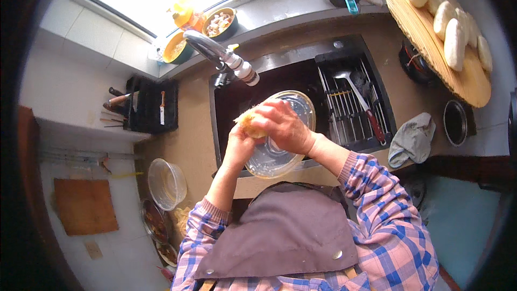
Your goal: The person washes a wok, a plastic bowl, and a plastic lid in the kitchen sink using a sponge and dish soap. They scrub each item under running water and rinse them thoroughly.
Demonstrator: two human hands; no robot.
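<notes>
Both hands meet over the near part of a dark sink [230,105]. My right hand [284,125] is closed around a yellowish sponge or scrubbing wad [251,124]. My left hand [239,145] is against the underside of that wad, its fingers partly hidden. A clear round plastic lid [278,161] with a yellowish rim lies tilted beneath and beside the hands; whether the left fingers grip it cannot be told. A chrome faucet [218,54] with a white nozzle stands just beyond the hands.
A metal rack [343,109] in the sink's right side bears a red-handled ladle [361,99]. Right of it are a grey cloth [412,139] and a wooden board [424,36] with pale buns or dough rolls. At left stand a clear plastic tub [166,184] and a black knife holder [151,105].
</notes>
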